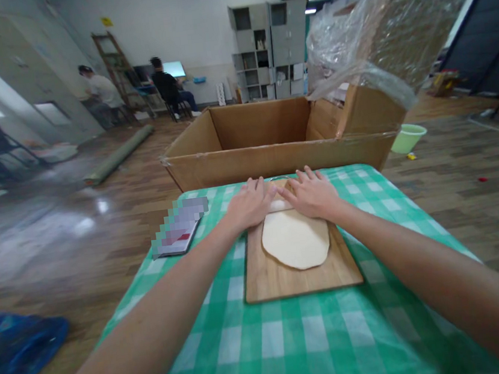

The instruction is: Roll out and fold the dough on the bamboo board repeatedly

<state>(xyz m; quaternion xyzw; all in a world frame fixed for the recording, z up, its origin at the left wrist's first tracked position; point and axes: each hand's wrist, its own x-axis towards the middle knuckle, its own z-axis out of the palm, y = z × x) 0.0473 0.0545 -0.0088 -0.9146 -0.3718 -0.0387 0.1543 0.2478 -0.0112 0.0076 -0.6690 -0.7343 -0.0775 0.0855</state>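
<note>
Just above the middle of the frame, both hands lie side by side on a pale rolling pin [280,206], of which only a short piece shows between them. The left hand [248,204] presses on the pin's left part and the right hand [313,195] on its right part. The fingers [256,185] of both hands are stretched out flat and slightly spread, pointing away from the camera; they rest over the pin rather than curl around it.

The pin sits at the far edge of a flattened oval of dough [296,240], touching it. The dough lies on the far half of a wooden board [288,282], a little right of its middle. The board rests on a table [273,342] covered by a green and white checked cloth.

Left of the board, near the table's left edge, lies a flat blurred item [179,227]. Beyond the table's far edge stands a large open cardboard box [273,160]. A bundle wrapped in clear plastic [393,23] fills the upper right of the frame, and a pale green basin [408,137] stands on the wooden floor below it. A blue bag [19,352] lies at the lower left. Two people sit at desks far off in the upper left.
</note>
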